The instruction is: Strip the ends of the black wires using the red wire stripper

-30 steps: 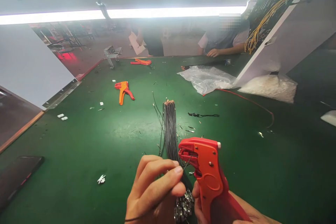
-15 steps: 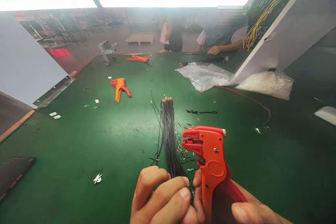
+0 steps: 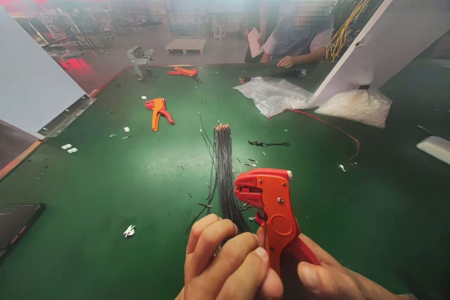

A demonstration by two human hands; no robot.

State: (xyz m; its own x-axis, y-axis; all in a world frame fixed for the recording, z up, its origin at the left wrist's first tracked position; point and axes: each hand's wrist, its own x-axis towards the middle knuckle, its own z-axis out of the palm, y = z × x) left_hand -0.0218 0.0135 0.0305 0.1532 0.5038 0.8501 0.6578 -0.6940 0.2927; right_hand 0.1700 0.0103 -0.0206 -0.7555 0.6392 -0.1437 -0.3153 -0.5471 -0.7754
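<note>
My right hand (image 3: pixel 316 267) is wrapped around the handles of an orange and red wire stripper (image 3: pixel 277 206), its jaws pointing left. Beside it, my left hand (image 3: pixel 225 262) is closed, with thumb and fingertips pinching a thin black wire (image 3: pixel 265 232). That wire rises along the near side of the stripper, by the notch below its jaws; its lower part is hidden by my fingers. Just beyond my hands lies a bundle of black wires (image 3: pixel 225 173) with copper-coloured ends facing away. My left hand covers the bundle's near end.
Two more wire strippers, one nearer (image 3: pixel 159 112) and one farther (image 3: pixel 183 71), lie on the green table (image 3: pixel 105 173). Black offcuts (image 3: pixel 251 165) are scattered by the bundle. Clear plastic bags (image 3: pixel 270 96) lie at the back right. Across the table is a co-worker's hand (image 3: pixel 286 61).
The wire stripper has moved slightly left, and its jaws are closer together. My left hand has shifted right, bringing the wire against the stripper. In the background, a standing person has moved right.
</note>
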